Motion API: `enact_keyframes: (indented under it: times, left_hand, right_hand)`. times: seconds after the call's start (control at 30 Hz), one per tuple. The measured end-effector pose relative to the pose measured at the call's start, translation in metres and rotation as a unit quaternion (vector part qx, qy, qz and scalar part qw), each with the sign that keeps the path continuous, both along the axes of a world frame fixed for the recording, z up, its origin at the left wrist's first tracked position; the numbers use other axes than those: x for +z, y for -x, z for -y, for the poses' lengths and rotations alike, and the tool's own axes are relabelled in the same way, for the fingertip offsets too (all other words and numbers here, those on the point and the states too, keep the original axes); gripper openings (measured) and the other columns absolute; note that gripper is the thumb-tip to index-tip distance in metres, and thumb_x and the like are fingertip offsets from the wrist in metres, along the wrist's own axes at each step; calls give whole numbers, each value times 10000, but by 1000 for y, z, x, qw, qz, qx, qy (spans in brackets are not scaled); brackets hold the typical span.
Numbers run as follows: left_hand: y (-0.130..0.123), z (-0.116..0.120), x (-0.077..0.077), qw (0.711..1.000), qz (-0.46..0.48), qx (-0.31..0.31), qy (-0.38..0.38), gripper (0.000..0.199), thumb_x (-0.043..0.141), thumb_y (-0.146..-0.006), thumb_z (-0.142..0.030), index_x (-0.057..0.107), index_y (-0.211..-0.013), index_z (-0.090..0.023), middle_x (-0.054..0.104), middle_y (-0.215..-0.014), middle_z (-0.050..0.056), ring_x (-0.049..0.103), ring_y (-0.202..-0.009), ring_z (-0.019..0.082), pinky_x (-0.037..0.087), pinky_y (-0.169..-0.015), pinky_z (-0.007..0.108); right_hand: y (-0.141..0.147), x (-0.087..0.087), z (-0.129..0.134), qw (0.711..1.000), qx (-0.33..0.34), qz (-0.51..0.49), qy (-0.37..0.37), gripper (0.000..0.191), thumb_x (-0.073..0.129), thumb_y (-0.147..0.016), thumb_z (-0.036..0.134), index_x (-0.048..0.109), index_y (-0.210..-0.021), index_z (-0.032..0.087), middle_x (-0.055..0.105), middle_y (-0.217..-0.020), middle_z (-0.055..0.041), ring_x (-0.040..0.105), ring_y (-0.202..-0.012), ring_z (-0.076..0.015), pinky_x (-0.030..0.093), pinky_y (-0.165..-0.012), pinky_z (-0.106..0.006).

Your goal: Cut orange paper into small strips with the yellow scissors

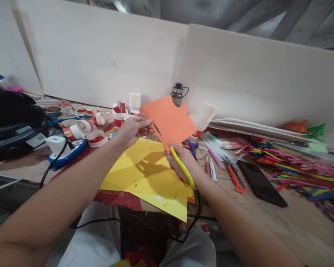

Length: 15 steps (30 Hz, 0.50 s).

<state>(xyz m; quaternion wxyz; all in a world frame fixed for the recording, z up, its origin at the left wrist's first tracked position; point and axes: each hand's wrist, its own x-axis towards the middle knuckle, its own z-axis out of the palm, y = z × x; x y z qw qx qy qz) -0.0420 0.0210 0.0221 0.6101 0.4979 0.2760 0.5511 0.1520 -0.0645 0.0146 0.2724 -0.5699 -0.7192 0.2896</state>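
Note:
An orange sheet of paper [172, 118] is held up over the table, a notch missing from its upper edge. My left hand [135, 130] pinches its left edge between thumb and fingers. Yellow-handled scissors [183, 167] are in my right hand [182, 161], fingers wrapped around the handles. Their blades lie along the lower left edge of the orange paper, pointing up toward my left fingertips. Beneath both hands, yellow sheets of paper [128, 174] lie on the table with small orange scraps on them.
Cut paper cup rings [97, 138] and a blue-and-white power strip [66, 152] lie at left. Stacked paper cups [206, 115] stand behind. To the right are markers [212, 168], an orange utility knife [235, 180], a black phone [261, 183] and colourful pipe cleaners [303, 167].

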Motion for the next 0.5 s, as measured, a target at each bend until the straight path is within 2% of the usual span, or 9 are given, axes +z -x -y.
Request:
enact_keyframes:
  times: [0.13, 0.33, 0.5]
  left_hand:
    - [0, 2, 1, 1000, -7, -2, 2, 147, 701, -718, -223, 622, -750, -103, 649, -659, 45, 610, -566, 103, 501, -586, 229]
    - [0, 3, 4, 999, 10, 29, 14, 100, 670, -740, -185, 608, -733, -106, 640, -627, 39, 604, -551, 101, 505, -586, 233]
    - [3, -1, 2, 999, 14, -6, 44, 66, 650, -759, -160, 621, -731, -108, 642, -640, 47, 601, -567, 96, 501, -596, 223]
  right_hand:
    - [-2, -1, -3, 1000, 1, 10, -9, 84, 440, -756, 232, 500, -719, 186, 498, -534, 43, 412, -388, -48, 295, -365, -143]
    - [-1, 3, 1, 1000, 5, 2, 0, 76, 441, -781, 221, 469, -718, 189, 479, -534, 49, 388, -366, -40, 279, -353, -142]
    - [-3, 5, -2, 999, 33, 5, -26, 62, 496, -770, 225, 534, -792, 181, 519, -579, 39, 402, -400, -41, 297, -379, -146]
